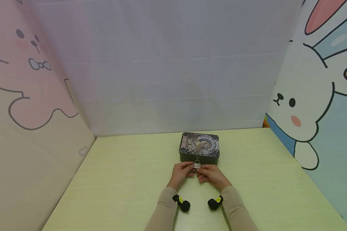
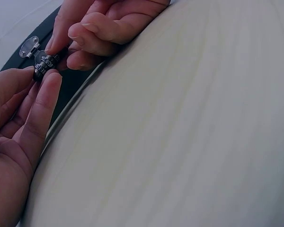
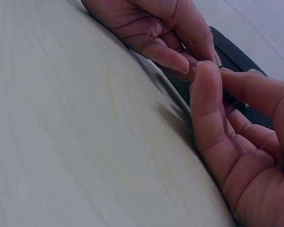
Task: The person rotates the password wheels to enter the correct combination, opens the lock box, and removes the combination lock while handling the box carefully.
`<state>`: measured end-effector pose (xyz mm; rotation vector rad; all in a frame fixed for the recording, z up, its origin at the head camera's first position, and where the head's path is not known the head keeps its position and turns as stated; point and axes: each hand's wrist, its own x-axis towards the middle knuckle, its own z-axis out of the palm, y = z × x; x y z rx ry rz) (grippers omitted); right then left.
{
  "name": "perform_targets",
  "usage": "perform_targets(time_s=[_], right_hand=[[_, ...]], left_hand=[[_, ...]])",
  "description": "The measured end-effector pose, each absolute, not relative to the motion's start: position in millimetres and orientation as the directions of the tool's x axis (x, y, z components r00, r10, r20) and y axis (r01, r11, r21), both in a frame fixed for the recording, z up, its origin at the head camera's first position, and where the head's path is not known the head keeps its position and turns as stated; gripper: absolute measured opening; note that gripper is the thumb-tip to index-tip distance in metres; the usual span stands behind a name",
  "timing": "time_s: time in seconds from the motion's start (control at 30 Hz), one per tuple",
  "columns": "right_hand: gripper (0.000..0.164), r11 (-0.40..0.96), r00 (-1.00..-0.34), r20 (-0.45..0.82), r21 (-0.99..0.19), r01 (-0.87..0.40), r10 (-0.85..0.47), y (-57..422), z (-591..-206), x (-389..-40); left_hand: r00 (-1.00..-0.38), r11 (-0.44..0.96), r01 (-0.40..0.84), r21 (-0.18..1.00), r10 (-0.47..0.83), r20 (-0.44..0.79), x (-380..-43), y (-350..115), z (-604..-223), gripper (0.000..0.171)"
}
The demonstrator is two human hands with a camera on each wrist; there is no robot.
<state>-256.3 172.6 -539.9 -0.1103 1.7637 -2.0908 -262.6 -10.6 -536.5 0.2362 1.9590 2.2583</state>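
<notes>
The left hand [image 1: 180, 173] and right hand [image 1: 213, 175] are pinching the lock [image 1: 197, 165] by its ends, probably good spots; it is likely feeling hard and light.

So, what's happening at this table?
A person's left hand and right hand are both holding a small dial padlock at the front clasp of a dark, patterned box. The box sits on the table with its lid closed. I can't tell whether the padlock is locked.
</notes>
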Motion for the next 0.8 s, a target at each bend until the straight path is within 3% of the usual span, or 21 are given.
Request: perform_targets(time_s=[0.2,0.8], right_hand=[[0.015,-0.109,-0.916,-0.207,-0.96,0.258,-0.343,172,-540,-257],[0.012,-0.151,-0.924,-0.19,-0.956,0.251,-0.333,171,-542,-256]], left_hand=[[-0.981,-0.122,0.003,0.993,0.194,0.027,-273,-8,-557,0.024],[-0.983,-0.116,-0.016,0.993,0.182,0.005,-273,-8,-558,0.024]])
